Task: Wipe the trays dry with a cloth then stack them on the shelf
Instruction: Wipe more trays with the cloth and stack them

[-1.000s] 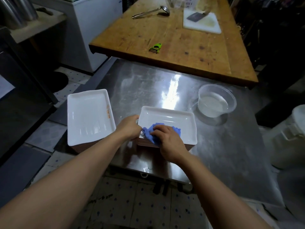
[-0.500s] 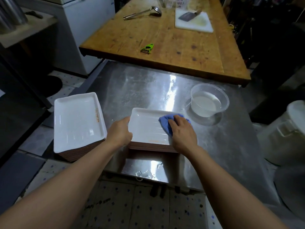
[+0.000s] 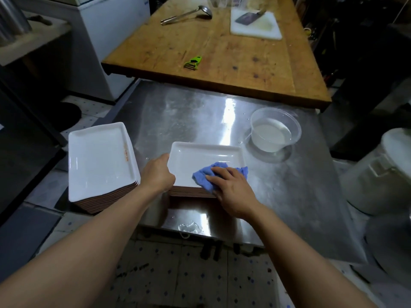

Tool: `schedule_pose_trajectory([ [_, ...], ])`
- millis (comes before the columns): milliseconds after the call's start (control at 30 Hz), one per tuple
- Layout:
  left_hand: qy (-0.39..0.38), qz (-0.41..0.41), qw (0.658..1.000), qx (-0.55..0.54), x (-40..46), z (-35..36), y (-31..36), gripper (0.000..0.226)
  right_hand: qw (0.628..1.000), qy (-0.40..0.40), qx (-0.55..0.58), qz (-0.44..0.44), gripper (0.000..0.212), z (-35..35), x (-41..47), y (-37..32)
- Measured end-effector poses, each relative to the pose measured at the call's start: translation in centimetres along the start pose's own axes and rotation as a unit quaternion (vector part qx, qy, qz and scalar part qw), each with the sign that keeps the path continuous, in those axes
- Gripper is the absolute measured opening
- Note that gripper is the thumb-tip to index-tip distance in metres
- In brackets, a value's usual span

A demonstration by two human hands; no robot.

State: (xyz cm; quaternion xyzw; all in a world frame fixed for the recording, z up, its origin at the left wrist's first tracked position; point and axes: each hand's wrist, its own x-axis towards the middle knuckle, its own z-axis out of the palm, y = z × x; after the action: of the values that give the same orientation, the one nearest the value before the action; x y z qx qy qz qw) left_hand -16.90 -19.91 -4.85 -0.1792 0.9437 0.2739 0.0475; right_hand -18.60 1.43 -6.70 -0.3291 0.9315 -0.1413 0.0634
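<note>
two hands, one cloth, two stacks of trays

two bare forearms are reaching in from the near edge. the right hand [image 3: 231, 192] is lying flat with its fingers spread, pressing one blue cloth [image 3: 205, 176] onto the near right part of the top tray [image 3: 200, 155]. the left hand [image 3: 159, 173] is curling its fingers over that tray's left rim, gripping it.

that tray is sitting on top of a short stack [image 3: 189, 192] of brown-edged trays near the front of one steel table [image 3: 178, 112]; how many are in it cannot be counted. a small puddle [image 3: 189, 227] is lying on the steel just in front of the stack.

to the left, a second, taller stack [image 3: 100, 161] is standing at the table's left corner, well apart from the first, its top tray white with an orange mark along the right rim. its layers are too fine to count.

further back on the right, one clear tub [image 3: 274, 132] is holding cloudy water.

beyond the steel, one wooden table [image 3: 222, 52] is carrying one green peeler [image 3: 193, 62], one ladle [image 3: 185, 15] and one white board [image 3: 258, 25] with one cleaver [image 3: 246, 18] on it.
</note>
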Motion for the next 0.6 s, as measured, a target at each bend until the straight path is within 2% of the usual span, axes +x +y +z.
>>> schedule_pose_trajectory([
  [67, 0.005, 0.001, 1.000, 0.002, -0.1, 0.0, 0.1, 0.051, 1.000, 0.008, -0.006, 0.015, 0.045, -0.6, -1.3, 0.5],
  [233, 0.005, -0.001, 1.000, 0.028, -0.3, 0.1, 0.3, 0.051, 0.993, 0.021, -0.089, 0.074, 0.041, -2.5, -3.6, 1.6],
  [300, 0.005, -0.001, 0.999, 0.039, -0.3, 0.2, 0.3, 0.049, 0.990, 0.011, -0.084, 0.112, 0.040, -3.1, -4.2, 1.7],
  [400, 0.014, -0.009, 0.998, 0.067, -0.7, 0.2, 0.7, 0.045, 0.988, 0.022, -0.055, 0.143, 0.038, -3.7, -4.6, 1.2],
  [533, 0.039, -0.048, 0.991, 0.117, -2.3, 0.2, 1.9, 0.044, 0.971, 0.110, 0.079, 0.198, 0.042, -4.6, -5.4, 1.8],
  [600, 0.064, 0.010, 0.988, 0.140, -3.1, 0.7, 2.8, 0.046, 0.958, 0.145, 0.125, 0.212, 0.044, -5.1, -5.7, 2.3],
])
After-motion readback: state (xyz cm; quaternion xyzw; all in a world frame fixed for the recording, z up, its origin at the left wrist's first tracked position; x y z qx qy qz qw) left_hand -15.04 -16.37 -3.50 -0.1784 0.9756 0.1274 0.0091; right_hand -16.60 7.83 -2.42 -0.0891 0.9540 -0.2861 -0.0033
